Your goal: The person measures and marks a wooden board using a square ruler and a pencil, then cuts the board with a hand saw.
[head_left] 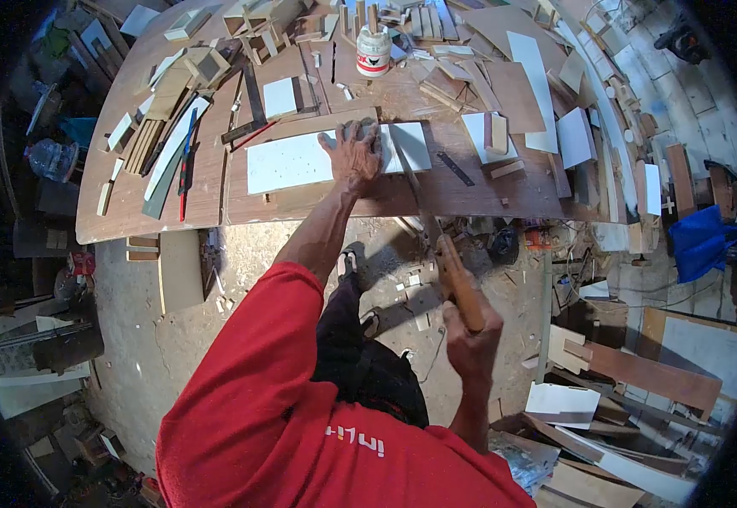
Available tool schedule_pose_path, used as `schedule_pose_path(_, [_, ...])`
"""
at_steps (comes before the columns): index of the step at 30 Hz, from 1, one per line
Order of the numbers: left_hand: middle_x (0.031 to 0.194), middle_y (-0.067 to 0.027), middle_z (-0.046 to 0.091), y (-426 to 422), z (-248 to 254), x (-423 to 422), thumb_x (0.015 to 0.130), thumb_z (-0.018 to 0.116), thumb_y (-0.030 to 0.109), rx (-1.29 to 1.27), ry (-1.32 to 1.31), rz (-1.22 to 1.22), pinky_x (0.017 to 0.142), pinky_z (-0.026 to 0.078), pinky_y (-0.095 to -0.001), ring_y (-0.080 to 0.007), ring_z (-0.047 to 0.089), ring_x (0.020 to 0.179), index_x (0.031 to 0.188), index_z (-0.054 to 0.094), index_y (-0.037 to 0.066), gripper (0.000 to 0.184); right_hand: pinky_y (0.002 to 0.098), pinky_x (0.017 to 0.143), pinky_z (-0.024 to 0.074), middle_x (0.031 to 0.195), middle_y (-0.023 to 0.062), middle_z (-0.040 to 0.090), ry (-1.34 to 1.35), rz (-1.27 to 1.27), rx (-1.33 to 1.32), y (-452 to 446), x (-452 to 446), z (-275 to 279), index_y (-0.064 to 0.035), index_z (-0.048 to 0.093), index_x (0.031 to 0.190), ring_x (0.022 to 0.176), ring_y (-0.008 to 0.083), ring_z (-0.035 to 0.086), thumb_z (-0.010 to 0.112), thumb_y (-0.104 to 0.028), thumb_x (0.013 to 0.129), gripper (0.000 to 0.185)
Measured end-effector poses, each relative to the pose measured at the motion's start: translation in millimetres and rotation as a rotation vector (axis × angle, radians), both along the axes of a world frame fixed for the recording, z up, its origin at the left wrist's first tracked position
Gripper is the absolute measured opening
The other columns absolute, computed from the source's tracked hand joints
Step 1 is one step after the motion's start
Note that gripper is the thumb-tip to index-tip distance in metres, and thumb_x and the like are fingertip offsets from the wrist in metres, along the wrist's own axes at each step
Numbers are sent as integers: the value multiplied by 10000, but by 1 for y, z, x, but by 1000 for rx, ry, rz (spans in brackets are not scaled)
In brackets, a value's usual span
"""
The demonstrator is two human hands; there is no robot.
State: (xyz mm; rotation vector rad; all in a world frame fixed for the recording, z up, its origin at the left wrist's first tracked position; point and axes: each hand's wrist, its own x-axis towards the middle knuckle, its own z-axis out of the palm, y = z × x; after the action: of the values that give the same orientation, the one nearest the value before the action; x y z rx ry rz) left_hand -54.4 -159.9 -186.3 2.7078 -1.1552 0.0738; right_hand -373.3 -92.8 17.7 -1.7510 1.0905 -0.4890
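Observation:
My left hand (pixel 354 157) lies flat with fingers spread on a white board (pixel 288 163), pressing it against the wooden table. Wrapped round the wooden handle of a handsaw (pixel 461 284) is my right hand (pixel 472 339), low and to the right in front of the table edge. The saw's blade slants up and away from me. Its far end crosses the white board to the right of my left hand; how deep it sits in the board I cannot tell. A small dark metal strip (pixel 455 168) lies just right of the board.
The brown tabletop (pixel 300 212) carries a metal square (pixel 254 106), red and blue pencils or rods (pixel 186 165), a white glue jar (pixel 373 52) and many wood pieces. Offcuts litter the floor (pixel 258 245). Boards (pixel 639 372) are piled at right, near a blue bag (pixel 697 244).

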Motion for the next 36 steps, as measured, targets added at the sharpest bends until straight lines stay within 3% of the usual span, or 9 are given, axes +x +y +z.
schedule_pose_path(4, [1476, -18, 400, 3, 5, -3, 747, 634, 358, -22, 9, -14, 1095, 88, -668, -305, 275, 1390, 1395, 442, 381, 676, 343, 816, 511, 1033, 193, 666, 67, 56, 65, -23, 9, 37, 46, 542, 1265, 927, 223, 650, 597, -41, 847, 431])
schedule_pose_path(5, [1477, -17, 397, 3, 6, -3, 749, 631, 358, -32, 13, -13, 1097, 87, -666, -304, 277, 1388, 1388, 453, 377, 664, 320, 716, 520, 972, 149, 668, 68, 80, 32, -27, 9, 41, 43, 531, 1279, 785, 183, 637, 615, -67, 865, 436])
schedule_pose_path(9, [1477, -24, 389, 2, 1, 0, 750, 628, 364, -33, 2, -17, 1096, 89, -667, -306, 282, 1383, 1383, 464, 367, 654, 238, 543, 462, 802, 62, 627, 26, 13, 173, -28, 12, 50, 21, 520, 1300, 598, 77, 539, 612, -97, 892, 434])
schedule_pose_path(16, [1440, -54, 421, 4, 8, -4, 739, 641, 317, -90, 23, -15, 1094, 105, -667, -312, 304, 1368, 1380, 474, 352, 663, 240, 522, 451, 735, 39, 597, 13, 1, 210, -24, 11, 47, 7, 532, 1289, 576, 79, 532, 603, -88, 890, 417])
schedule_pose_path(21, [1375, -57, 471, 5, 14, -5, 828, 562, 343, -163, -2, -48, 1086, 100, -680, -318, 344, 1316, 1334, 536, 271, 511, 243, 522, 457, 696, 31, 590, 49, -15, 216, -25, 9, 42, 6, 523, 1299, 570, 83, 544, 597, -81, 879, 435])
schedule_pose_path(24, [1425, -57, 433, 3, 13, -5, 752, 646, 313, -68, 20, -16, 1101, 115, -648, -316, 329, 1349, 1386, 469, 348, 660, 250, 524, 467, 707, 53, 611, 59, -47, 254, -22, 5, 38, 9, 524, 1296, 566, 91, 560, 605, -85, 868, 447])
schedule_pose_path(30, [1407, -57, 446, -1, 7, -4, 784, 627, 346, -138, 19, 1, 1106, 111, -637, -309, 344, 1336, 1383, 474, 350, 619, 257, 529, 497, 728, 86, 633, 115, -82, 264, -24, 5, 34, 26, 523, 1286, 586, 113, 612, 604, -92, 861, 448])
schedule_pose_path(31, [1409, -54, 440, -1, 5, -3, 777, 641, 366, -138, 11, 1, 1109, 106, -634, -313, 346, 1334, 1381, 477, 352, 626, 228, 450, 399, 652, 31, 541, 61, -120, 259, -22, 7, 30, 53, 519, 1276, 508, 81, 495, 625, -114, 854, 467])
schedule_pose_path(36, [1404, -53, 444, -2, 9, -5, 759, 658, 372, -118, 15, 2, 1110, 104, -637, -311, 342, 1337, 1373, 490, 340, 637, 232, 464, 415, 653, 34, 552, 83, -111, 291, -13, 9, 26, 51, 514, 1287, 523, 86, 515, 625, -112, 856, 474])
